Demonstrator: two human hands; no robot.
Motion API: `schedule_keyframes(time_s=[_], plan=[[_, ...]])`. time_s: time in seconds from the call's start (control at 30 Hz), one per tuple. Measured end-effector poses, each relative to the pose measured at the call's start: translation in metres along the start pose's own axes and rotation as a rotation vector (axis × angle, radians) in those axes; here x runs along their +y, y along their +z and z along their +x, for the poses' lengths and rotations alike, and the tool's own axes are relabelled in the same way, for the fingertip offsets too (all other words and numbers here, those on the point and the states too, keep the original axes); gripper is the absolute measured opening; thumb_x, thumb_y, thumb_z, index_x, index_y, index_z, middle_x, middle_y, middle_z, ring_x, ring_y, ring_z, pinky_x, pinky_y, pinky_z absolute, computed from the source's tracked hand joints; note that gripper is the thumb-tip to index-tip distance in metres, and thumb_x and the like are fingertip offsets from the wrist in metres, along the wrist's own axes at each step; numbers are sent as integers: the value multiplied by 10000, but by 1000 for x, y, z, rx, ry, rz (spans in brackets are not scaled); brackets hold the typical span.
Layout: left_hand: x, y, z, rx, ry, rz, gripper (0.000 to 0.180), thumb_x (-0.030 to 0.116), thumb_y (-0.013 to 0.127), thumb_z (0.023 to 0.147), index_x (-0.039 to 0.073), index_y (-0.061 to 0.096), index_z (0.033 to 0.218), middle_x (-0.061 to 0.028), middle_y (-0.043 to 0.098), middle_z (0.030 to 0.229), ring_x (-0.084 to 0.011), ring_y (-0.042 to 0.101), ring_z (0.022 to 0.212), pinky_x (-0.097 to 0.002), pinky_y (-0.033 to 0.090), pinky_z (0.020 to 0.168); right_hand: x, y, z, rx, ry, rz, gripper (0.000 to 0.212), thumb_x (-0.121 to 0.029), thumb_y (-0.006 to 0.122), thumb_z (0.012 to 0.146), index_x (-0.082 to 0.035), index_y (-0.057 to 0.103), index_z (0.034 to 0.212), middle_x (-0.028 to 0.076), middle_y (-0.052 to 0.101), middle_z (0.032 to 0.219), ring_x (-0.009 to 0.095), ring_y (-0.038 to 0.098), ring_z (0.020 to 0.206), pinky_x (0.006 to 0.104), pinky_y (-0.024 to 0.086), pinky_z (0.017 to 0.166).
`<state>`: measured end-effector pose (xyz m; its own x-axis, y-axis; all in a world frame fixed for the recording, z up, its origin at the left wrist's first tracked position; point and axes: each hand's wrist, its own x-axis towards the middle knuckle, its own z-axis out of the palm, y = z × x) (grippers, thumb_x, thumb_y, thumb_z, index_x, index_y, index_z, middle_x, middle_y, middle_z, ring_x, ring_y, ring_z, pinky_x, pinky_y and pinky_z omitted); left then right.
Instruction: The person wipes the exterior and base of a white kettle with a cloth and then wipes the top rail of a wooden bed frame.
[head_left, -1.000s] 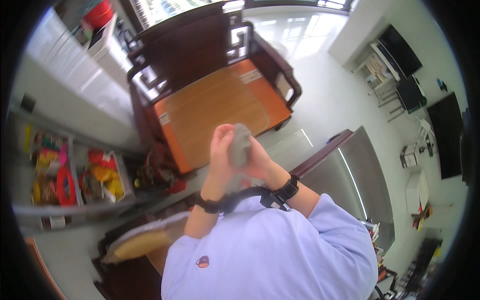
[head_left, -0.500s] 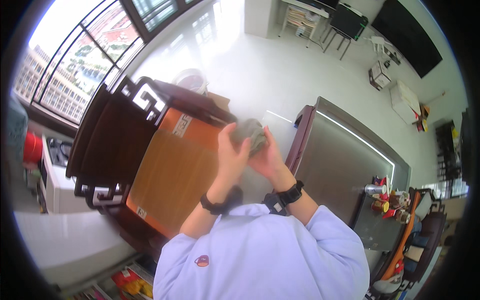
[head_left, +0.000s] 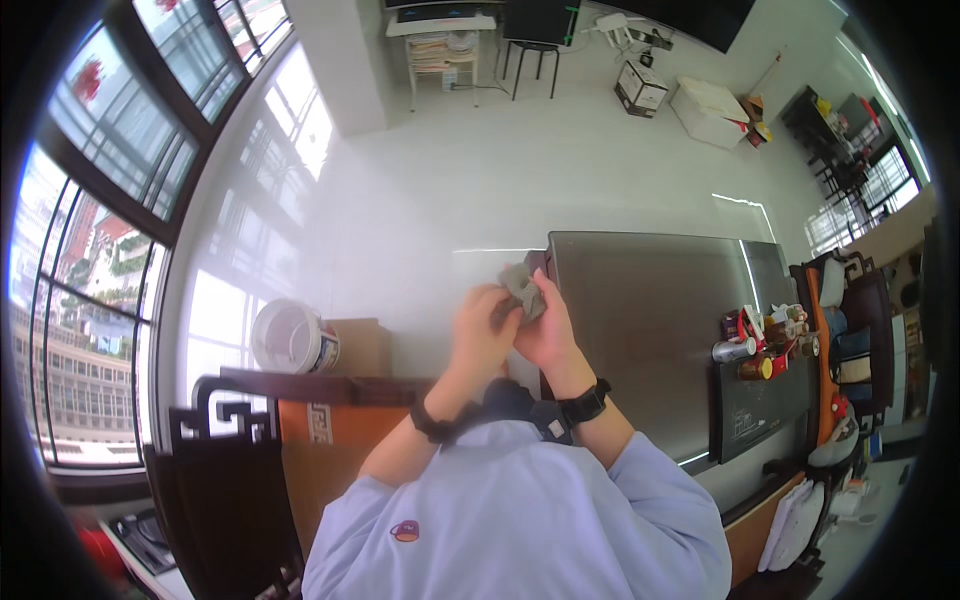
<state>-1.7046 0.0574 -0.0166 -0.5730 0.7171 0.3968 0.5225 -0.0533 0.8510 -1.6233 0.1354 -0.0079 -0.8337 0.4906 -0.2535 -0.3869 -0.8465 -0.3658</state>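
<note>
A crumpled grey cloth [head_left: 522, 288] is bunched up between my two hands in front of my chest. My left hand [head_left: 480, 325] has its fingers bent against the cloth's left and lower side. On the other side, my right hand [head_left: 548, 332] cups it, the thumb and fingers closed round it. Part of the cloth is hidden by my fingers. Both hands are held in the air by the left edge of a large dark-topped table [head_left: 640, 330], and each wrist wears a black strap.
A dark wooden armchair with an orange seat [head_left: 350, 450] stands at my left. Beyond it are a white bucket [head_left: 290, 338] and a cardboard box [head_left: 362, 347]. Jars and cans [head_left: 765, 345] crowd a black tray [head_left: 750, 425] on the table's right. A white desk [head_left: 440, 30] stands far off.
My view has swung to the left-facing furniture's far side, so the chair sits lower and the table nearer my hands. The cloth stays in both hands; my left fingers have curled in more.
</note>
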Motion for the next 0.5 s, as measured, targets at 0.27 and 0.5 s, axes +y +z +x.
schedule_keyframes(time_s=[0.27, 0.5], plan=[[-42, 19, 143, 80, 203, 231, 243, 11, 647, 698, 19, 613, 939, -111, 574, 987, -223, 563, 850, -304, 469, 674, -66, 20, 133, 5, -60, -13, 279, -269, 477, 912, -54, 555, 1073, 60, 588, 1037, 184, 539, 967, 332, 432, 861], [9, -115, 217, 289, 452, 131, 296, -46, 642, 614, 6, 581, 899, -135, 578, 833, -247, 558, 732, -351, 455, 670, -81, 60, 251, -2, 138, -58, 244, -262, 518, 880, -66, 538, 1025, 103, 572, 997, 255, 538, 979, 441, 431, 875]])
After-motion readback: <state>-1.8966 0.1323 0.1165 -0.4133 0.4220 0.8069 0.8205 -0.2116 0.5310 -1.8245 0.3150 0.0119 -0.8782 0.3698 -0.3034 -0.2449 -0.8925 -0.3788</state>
